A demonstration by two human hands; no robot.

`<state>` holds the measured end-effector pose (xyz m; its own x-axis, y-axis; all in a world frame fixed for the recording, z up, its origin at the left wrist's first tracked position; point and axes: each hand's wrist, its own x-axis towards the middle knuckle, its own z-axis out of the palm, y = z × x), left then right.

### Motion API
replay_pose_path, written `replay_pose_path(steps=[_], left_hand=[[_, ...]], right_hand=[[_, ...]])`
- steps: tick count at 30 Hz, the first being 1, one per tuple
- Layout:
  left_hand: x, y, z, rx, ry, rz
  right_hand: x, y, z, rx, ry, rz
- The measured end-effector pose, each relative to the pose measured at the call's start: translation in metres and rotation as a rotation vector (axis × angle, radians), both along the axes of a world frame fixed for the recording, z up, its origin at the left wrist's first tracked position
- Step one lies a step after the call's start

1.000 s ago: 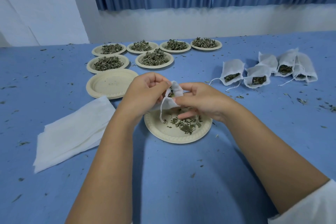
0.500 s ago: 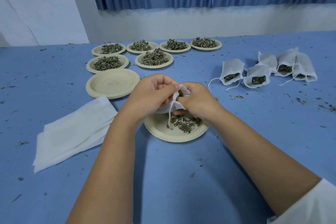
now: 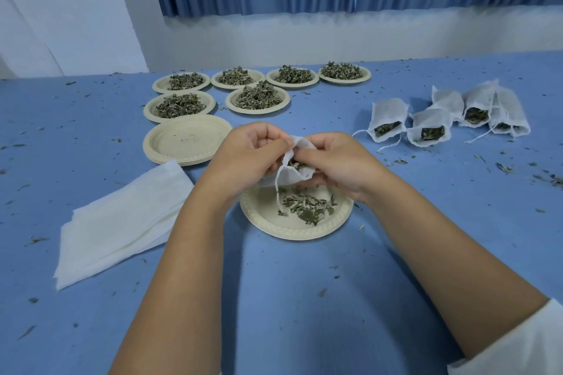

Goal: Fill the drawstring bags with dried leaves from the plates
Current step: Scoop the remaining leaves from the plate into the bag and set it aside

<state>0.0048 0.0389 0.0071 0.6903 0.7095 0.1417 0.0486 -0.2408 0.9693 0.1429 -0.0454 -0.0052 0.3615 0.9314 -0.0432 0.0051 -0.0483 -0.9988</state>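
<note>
Both hands, left hand point(image 3: 246, 158) and right hand point(image 3: 338, 161), pinch a white mesh bag point(image 3: 294, 175) holding leaves. Below sits a round paper plate point(image 3: 274, 222) with loose dried leaves point(image 3: 307, 207).

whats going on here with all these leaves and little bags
A person is filling small white drawstring bags with dried leaves. The left hand and right hand both hold one bag, with some leaves in it, above the nearest plate, which holds a thin scatter of leaves. Six heaped plates wait at the back, a stack of empty plates in front of them. Several filled bags lie to the right, and a flat white pile sits on the left.
</note>
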Motion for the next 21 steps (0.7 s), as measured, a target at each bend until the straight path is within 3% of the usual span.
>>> replay_pose_path(steps=[4, 7, 9, 13, 15, 21], left_hand=[[0.003, -0.005, 0.001, 0.004, 0.029, -0.054], [0.004, -0.007, 0.002, 0.004, 0.042, -0.063], [0.003, -0.005, 0.002, 0.013, 0.042, -0.039], [0.001, -0.001, 0.001, 0.01, 0.022, 0.015], [0.0, -0.001, 0.001, 0.009, 0.027, 0.023], [0.001, -0.001, 0.001, 0.011, 0.038, 0.024]], right_hand=[[-0.003, 0.003, -0.008, -0.058, -0.257, -0.166], [-0.006, 0.004, -0.011, -0.08, -0.328, -0.222], [-0.006, 0.003, -0.008, -0.065, -0.29, -0.2], [0.005, -0.003, 0.005, -0.06, 0.028, 0.028], [0.011, -0.006, 0.01, -0.123, 0.099, 0.095], [0.016, -0.008, 0.007, -0.17, -0.037, 0.12]])
